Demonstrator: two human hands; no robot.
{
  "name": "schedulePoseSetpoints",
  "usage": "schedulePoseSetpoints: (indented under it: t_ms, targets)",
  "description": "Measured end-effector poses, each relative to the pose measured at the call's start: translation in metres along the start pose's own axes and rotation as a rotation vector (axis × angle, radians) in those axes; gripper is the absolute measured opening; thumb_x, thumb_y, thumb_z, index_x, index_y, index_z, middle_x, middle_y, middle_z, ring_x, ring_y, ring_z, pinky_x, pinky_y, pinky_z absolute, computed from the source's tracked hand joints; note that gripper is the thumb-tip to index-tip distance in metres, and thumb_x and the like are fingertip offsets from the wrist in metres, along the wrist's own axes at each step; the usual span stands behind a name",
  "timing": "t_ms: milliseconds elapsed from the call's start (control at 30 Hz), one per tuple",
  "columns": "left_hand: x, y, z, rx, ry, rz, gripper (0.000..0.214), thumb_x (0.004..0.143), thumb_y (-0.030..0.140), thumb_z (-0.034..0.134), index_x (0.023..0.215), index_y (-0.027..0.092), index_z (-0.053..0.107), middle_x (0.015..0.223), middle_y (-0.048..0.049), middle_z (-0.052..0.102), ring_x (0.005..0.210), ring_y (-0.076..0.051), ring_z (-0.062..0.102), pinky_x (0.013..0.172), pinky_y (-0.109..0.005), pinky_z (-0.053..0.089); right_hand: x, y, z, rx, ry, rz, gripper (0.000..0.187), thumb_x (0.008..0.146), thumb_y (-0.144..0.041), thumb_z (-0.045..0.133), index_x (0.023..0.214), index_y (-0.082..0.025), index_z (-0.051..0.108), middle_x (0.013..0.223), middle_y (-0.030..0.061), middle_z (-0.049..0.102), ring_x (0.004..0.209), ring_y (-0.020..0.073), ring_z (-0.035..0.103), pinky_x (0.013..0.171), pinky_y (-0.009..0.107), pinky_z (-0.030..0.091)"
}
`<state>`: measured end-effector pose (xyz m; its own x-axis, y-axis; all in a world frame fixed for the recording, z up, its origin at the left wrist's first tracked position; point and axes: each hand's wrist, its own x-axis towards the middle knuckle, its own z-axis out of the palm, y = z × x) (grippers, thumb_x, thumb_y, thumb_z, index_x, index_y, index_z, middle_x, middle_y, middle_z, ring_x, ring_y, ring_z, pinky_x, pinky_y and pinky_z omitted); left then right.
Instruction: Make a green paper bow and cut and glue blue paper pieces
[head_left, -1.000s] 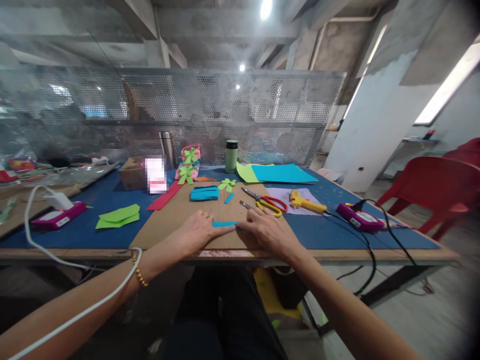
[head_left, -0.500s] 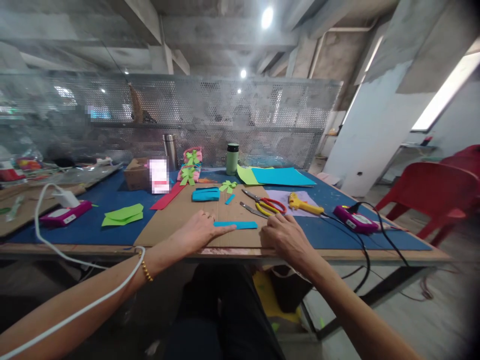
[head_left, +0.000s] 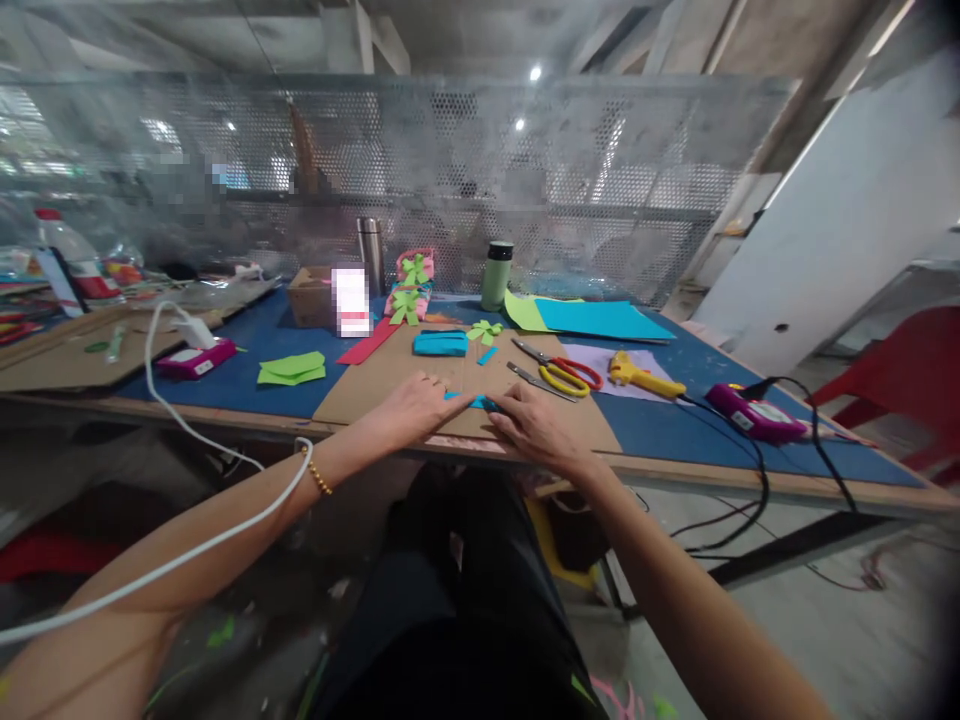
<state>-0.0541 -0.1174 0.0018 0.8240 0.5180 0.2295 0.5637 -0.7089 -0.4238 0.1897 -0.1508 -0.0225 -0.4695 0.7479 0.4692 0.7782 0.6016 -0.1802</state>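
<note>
My left hand point(head_left: 416, 405) lies flat on the brown cardboard sheet point(head_left: 352, 390), its fingers stretched out and pressing the left end of a small blue paper strip point(head_left: 471, 401). My right hand point(head_left: 534, 428) rests just right of it, fingers extended over the strip's right end, so most of the strip is hidden. A gold bead bracelet sits on my left wrist.
Beyond the hands lie scissors point(head_left: 559, 370) with red and yellow handles, a yellow glue gun point(head_left: 643, 375), a blue paper stack point(head_left: 441, 343), green paper bows point(head_left: 485, 330), green folded paper point(head_left: 291, 368), a green bottle point(head_left: 496, 276), a steel flask point(head_left: 368, 253) and a magenta device point(head_left: 756, 414) with black cables. A white cable point(head_left: 187, 545) crosses my left arm.
My right hand slid left back over the blue strip, covering most of it. My head turned, so the table sits higher and further left in view. My left hand stayed put.
</note>
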Motion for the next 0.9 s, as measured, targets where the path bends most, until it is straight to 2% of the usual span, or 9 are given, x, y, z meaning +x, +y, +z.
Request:
schedulePoseSetpoints:
  t_ms: [100,167,333,467,767,900]
  targets:
    - [-0.009,-0.002,0.004,-0.010,-0.010,-0.032,0.029,0.098,0.008,0.044,0.121,0.011,0.062,0.104,-0.0157,0.065,0.094,-0.025,0.059,0.077,-0.035,0.037,-0.001,-0.001,0.003,-0.093,0.019,-0.047,0.026,0.102,-0.034,0.053,0.106,-0.019,0.074,0.097,0.0092,0.058,0.090,0.0213,0.052,0.083,0.035,0.042]
    - [-0.015,-0.005,0.009,-0.024,0.010,-0.058,0.028,0.098,0.008,0.042,0.115,0.009,0.064,0.107,-0.0175,0.065,0.097,-0.026,0.058,0.079,-0.037,0.038,-0.001,-0.003,0.005,-0.144,0.027,-0.056,0.029,0.102,-0.036,0.051,0.106,-0.019,0.075,0.099,0.0100,0.058,0.093,0.0221,0.052,0.085,0.035,0.041]
    - [-0.025,-0.010,0.023,-0.157,0.098,-0.164,0.036,0.098,0.013,0.043,0.123,0.019,0.068,0.104,-0.0143,0.062,0.095,-0.027,0.055,0.076,-0.038,0.036,-0.001,-0.006,0.005,-0.218,0.009,-0.057,0.031,0.104,-0.035,0.047,0.105,-0.021,0.074,0.099,0.0097,0.059,0.094,0.0227,0.051,0.086,0.036,0.039]
    - [-0.025,-0.008,0.027,-0.250,0.169,-0.250,0.037,0.094,0.014,0.044,0.117,0.020,0.073,0.098,-0.0126,0.059,0.093,-0.027,0.052,0.077,-0.039,0.036,-0.002,-0.011,0.002,-0.243,0.013,-0.056,0.031,0.105,-0.035,0.045,0.107,-0.022,0.073,0.098,0.0087,0.061,0.093,0.0224,0.051,0.085,0.036,0.037]
    - [-0.024,-0.005,0.031,-0.225,0.211,-0.229,0.037,0.094,0.016,0.043,0.114,0.019,0.074,0.095,-0.0128,0.058,0.092,-0.027,0.050,0.077,-0.039,0.036,-0.001,-0.012,0.004,-0.285,0.032,-0.073,0.032,0.106,-0.034,0.043,0.107,-0.021,0.073,0.096,0.0083,0.060,0.092,0.0225,0.050,0.081,0.035,0.034]
    - [-0.023,-0.005,0.031,-0.201,0.194,-0.221,0.037,0.093,0.015,0.044,0.116,0.019,0.073,0.094,-0.0123,0.058,0.091,-0.027,0.051,0.077,-0.039,0.037,-0.002,-0.011,0.004,-0.287,0.043,-0.081,0.031,0.105,-0.032,0.044,0.107,-0.021,0.072,0.095,0.0084,0.060,0.093,0.0228,0.050,0.082,0.035,0.034]
